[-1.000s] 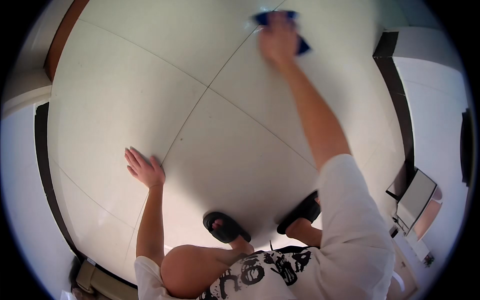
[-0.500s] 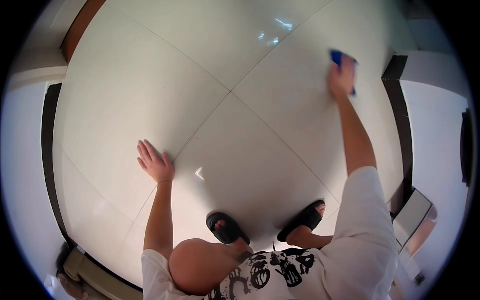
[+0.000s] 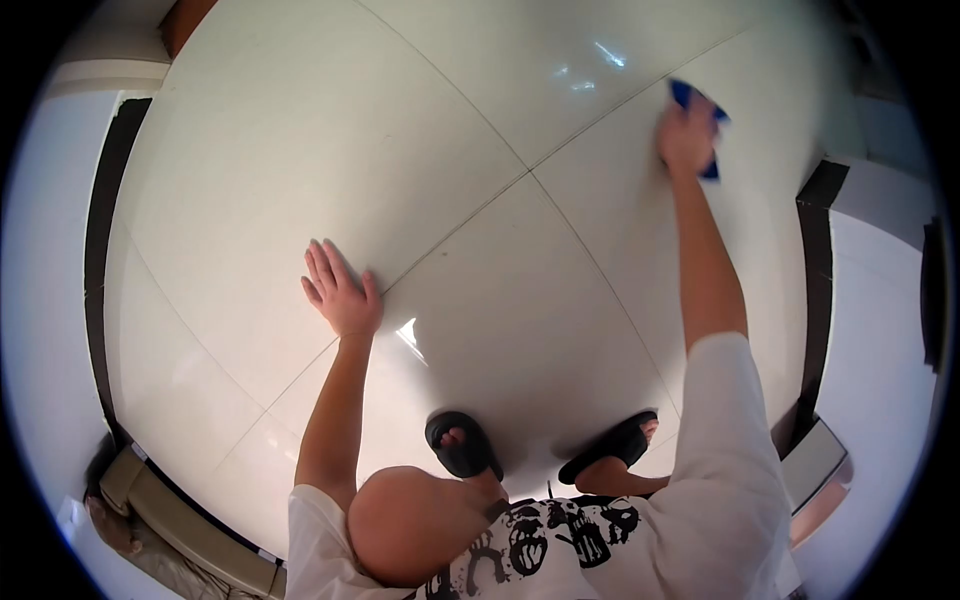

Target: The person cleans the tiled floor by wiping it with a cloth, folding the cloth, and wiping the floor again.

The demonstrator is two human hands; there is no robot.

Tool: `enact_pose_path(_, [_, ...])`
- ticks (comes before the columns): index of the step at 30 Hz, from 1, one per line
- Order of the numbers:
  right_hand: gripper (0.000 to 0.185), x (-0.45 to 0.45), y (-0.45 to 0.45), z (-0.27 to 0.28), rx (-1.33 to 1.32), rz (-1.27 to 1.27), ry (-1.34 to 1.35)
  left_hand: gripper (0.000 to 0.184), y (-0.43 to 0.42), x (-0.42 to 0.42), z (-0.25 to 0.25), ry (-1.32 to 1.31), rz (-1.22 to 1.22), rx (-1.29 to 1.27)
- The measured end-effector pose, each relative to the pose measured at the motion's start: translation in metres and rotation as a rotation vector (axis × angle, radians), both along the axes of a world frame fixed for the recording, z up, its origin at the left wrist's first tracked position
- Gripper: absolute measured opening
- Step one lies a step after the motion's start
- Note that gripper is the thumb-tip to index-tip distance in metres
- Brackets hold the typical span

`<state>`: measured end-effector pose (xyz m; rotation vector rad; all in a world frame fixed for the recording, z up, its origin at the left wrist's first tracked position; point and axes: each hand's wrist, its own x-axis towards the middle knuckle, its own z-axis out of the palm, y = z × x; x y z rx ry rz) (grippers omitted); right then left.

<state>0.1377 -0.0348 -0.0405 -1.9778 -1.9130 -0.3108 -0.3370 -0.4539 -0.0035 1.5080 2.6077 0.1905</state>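
1. Over the blue cloth (image 3: 681, 94) lies our right hand (image 3: 688, 138), back upward; blur keeps us from telling whether its fingers pinch the fabric or merely press on it.
2. Largest before us is the tiled floor (image 3: 490, 310). We have the cloth at its far right, just beside a seam (image 3: 600, 123).
3. Our two black sandals (image 3: 466, 458) stand on the tiles, well apart from the cloth.
4. Our left hand (image 3: 345, 298) rests palm down, fingers spread, holding nothing we can see; we judge it a prop.
5. With the cloth, we seem to be mid-wipe; another pass would call for an even palm and a steady left arm.
6. Smallest is a dark speck (image 3: 444, 254); reaching it would mean drawing the cloth inward.
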Motion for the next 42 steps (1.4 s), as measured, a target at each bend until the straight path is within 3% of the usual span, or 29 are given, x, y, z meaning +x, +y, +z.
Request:
enact_pose_path(1, [0.059,-0.065,0.012,0.019,-0.061,0.065,0.094,0.085,0.000,-0.001,-0.002,0.005,0.000,0.003])
enact_pose_path(2, [0.055,-0.105,0.032,-0.001,0.093,0.238,-0.076,0.085,-0.002,-0.001,0.000,0.000,0.002,-0.002])
enact_pose_path(3, [0.054,-0.154,0.044,-0.006,0.128,0.355,-0.068,0.085,-0.002,-0.001,0.002,-0.005,0.003,-0.005])
enact_pose_path(6, [0.055,-0.290,0.015,0.003,-0.022,0.545,-0.015,0.085,0.001,-0.001,0.002,-0.011,-0.005,-0.005])
enact_pose_path(9, [0.056,-0.347,-0.040,0.014,-0.175,0.834,-0.096,0.083,-0.001,-0.003,0.001,0.004,-0.013,0.007])
enact_pose_path(14, [0.054,-0.298,-0.052,0.027,-0.168,0.898,0.018,0.083,0.000,-0.002,0.001,-0.010,-0.011,0.004])
enact_pose_path(16, [0.054,-0.247,-0.029,0.033,-0.150,0.736,0.093,0.084,-0.003,-0.003,-0.001,-0.016,-0.013,0.002])
enact_pose_path(19, [0.054,-0.123,0.001,0.018,-0.069,0.504,-0.035,0.084,-0.002,-0.003,0.001,-0.017,-0.028,-0.001])
enact_pose_path(21, [0.054,-0.032,-0.023,0.023,-0.067,0.375,0.036,0.084,-0.002,-0.002,0.002,-0.013,-0.019,-0.016])
enact_pose_path(25, [0.058,0.134,-0.149,0.014,-0.133,-0.085,0.018,0.081,-0.001,-0.002,-0.001,0.007,-0.020,0.000])
enact_pose_path(29, [0.064,0.231,-0.331,0.014,-0.215,-0.482,0.069,0.082,-0.003,-0.003,-0.005,0.059,-0.043,-0.016])
enact_pose_path(33, [0.065,0.253,-0.439,-0.009,-0.152,-0.611,0.006,0.082,-0.002,-0.003,-0.008,0.098,-0.044,-0.039])
enact_pose_path(35, [0.063,0.227,-0.422,-0.004,-0.219,-0.792,-0.001,0.081,-0.001,-0.002,-0.007,0.107,-0.034,-0.054])
enact_pose_path(37, [0.059,0.201,-0.401,-0.003,-0.150,-0.685,-0.089,0.080,0.002,-0.001,-0.009,0.126,-0.026,-0.085])
enact_pose_path(42, [0.059,0.047,-0.299,0.030,-0.060,-0.301,0.114,0.078,-0.005,-0.011,-0.018,0.194,-0.040,-0.103])
